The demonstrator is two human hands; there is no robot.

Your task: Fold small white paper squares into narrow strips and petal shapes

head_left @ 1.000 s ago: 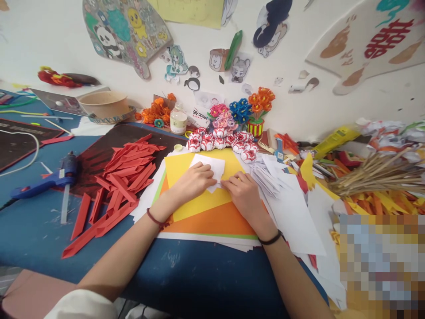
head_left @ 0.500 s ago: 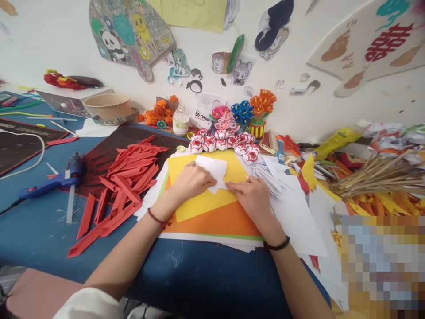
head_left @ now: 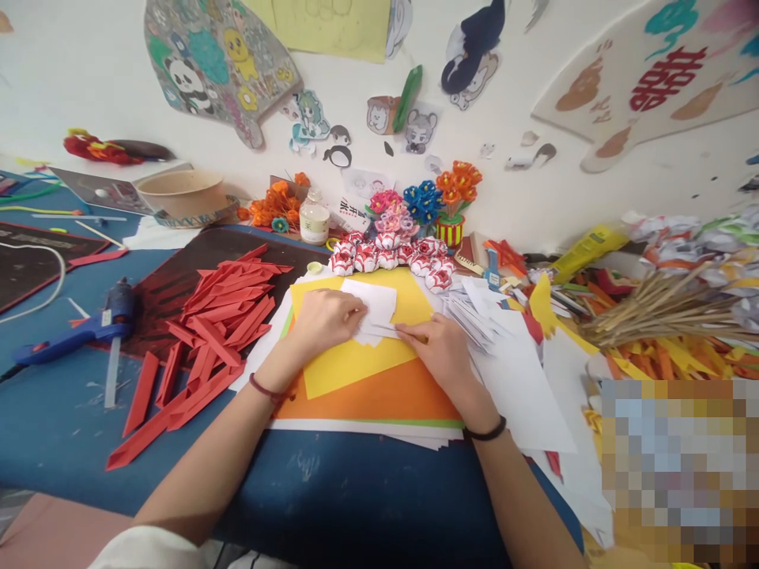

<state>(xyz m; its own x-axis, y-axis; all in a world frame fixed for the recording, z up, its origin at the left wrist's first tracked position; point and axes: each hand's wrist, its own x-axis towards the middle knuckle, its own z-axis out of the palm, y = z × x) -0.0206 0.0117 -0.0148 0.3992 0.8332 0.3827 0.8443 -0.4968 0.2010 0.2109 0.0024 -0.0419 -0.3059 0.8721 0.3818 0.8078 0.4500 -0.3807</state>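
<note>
A small piece of white paper [head_left: 375, 299] lies on a yellow sheet [head_left: 337, 363], with a narrow folded strip along its near edge. My left hand [head_left: 328, 322] is closed, its curled fingertips pinching the paper's left side. From the right, my right hand [head_left: 442, 352] pinches the near right corner of the folded edge between thumb and fingers. Beneath the yellow sheet are an orange sheet [head_left: 361, 395] and more paper. Just beyond the paper sit several red-and-white folded paper flowers [head_left: 388, 257]. Thin white folded strips [head_left: 471, 320] lie beside my right hand.
Red folded paper strips [head_left: 222, 316] are heaped at left, beside a blue glue gun [head_left: 110, 320]. At the back stand a bowl [head_left: 181, 194], a bottle [head_left: 314, 220] and paper flowers [head_left: 424, 201]. Wooden sticks [head_left: 646, 312] and white sheets [head_left: 522, 379] lie at right.
My left hand has drawn back slightly from the folded edge to the paper's left side. The right hand still pinches the right end. The whole view has shifted slightly.
</note>
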